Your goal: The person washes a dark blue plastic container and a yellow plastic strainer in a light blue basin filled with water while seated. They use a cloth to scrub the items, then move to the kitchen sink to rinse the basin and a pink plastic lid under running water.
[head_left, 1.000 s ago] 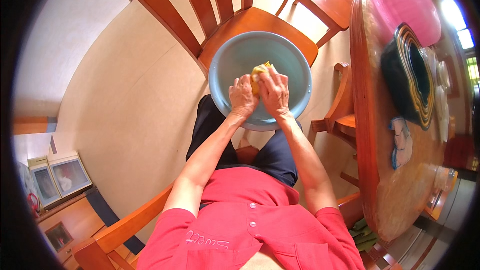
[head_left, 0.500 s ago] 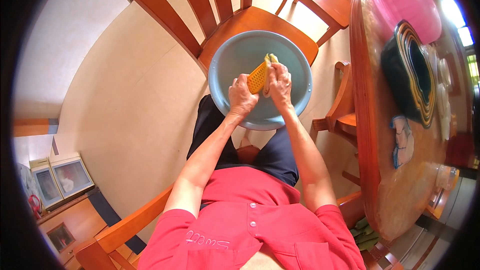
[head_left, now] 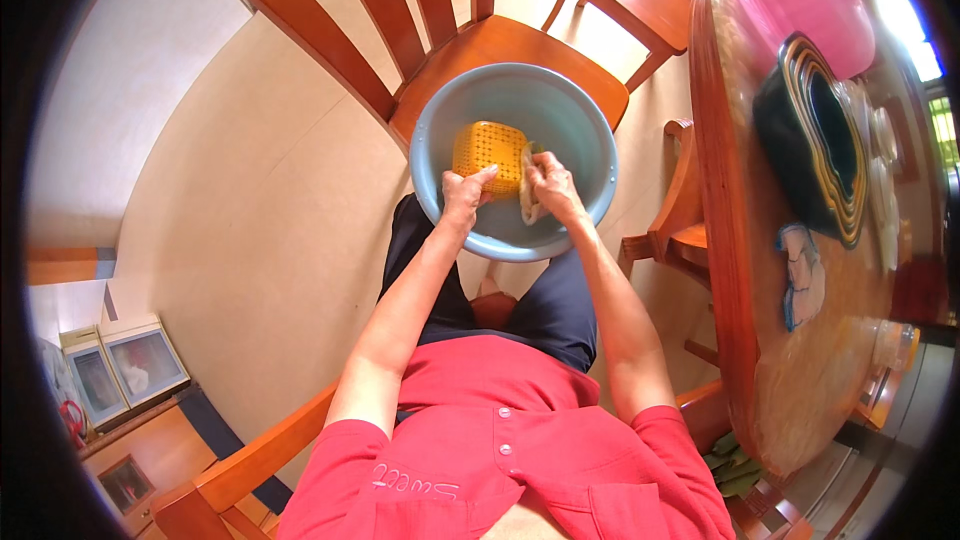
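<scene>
A wide grey-blue basin (head_left: 430,130) rests on a wooden chair seat in front of my knees. Inside its rim, my left hand (head_left: 467,195) grips a small yellow-orange basket (head_left: 490,152) with a pattern of holes, thumb on its near edge. The basket's perforated face is turned up toward me. My right hand (head_left: 553,183) is closed on a pale cloth (head_left: 528,192), pressed against the basket's right side. Some of the cloth hangs down below my fingers.
To the right stands a wooden table (head_left: 722,240) bearing a pink tub (head_left: 805,5), a stack of dark and coloured basins (head_left: 800,140) and a white cloth with blue edging (head_left: 802,275). Other wooden chairs (head_left: 690,190) stand near it. Cabinets (head_left: 140,360) line the lower left.
My left hand has turned the basket, so its broad holed face now shows. The cloth has slid down along its right side, with my right hand lower and slightly nearer.
</scene>
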A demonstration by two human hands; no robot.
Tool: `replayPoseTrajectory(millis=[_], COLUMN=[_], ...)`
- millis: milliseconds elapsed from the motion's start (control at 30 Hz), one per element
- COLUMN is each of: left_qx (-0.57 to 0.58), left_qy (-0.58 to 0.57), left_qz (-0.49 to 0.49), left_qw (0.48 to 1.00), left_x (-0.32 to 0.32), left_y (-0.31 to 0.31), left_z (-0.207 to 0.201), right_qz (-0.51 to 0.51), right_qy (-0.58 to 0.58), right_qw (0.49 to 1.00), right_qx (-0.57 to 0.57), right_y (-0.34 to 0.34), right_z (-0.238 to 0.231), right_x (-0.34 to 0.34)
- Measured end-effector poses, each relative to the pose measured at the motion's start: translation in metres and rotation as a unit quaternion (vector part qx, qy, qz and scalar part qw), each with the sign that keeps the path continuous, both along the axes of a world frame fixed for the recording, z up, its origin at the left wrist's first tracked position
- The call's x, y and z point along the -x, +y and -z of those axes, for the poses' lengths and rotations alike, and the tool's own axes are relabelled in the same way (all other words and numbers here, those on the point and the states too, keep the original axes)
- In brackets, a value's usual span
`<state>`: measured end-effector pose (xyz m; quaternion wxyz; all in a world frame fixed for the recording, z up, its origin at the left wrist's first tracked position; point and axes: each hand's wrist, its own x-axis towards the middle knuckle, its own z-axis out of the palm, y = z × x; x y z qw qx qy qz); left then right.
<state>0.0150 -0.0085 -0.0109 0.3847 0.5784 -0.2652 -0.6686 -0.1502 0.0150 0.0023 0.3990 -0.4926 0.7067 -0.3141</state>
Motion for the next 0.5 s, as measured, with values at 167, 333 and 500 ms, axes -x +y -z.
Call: replayPoseTrajectory(millis=[167,333,500], left_qx=[-0.019,-0.071,-0.072], left_qy=[0.050,0.075,-0.027], left_qz=[-0.016,-0.006,-0.023], left_qw=[0.998,0.995,0.997], left_x=[-0.002,-0.003,0.003], left_y=[-0.005,-0.003,-0.001], left_z=[0.031,0.020,-0.006], right_qz=[-0.083,-0.104,-0.075], right_qy=[0.171,0.152,0.156], right_qw=[0.967,0.953,0.973], right_qx=[0.170,0.240,0.155], right_y=[0.006,0.007,-0.005], right_z=[0.009,0.009,0.044], right_x=[-0.013,-0.011,0.011])
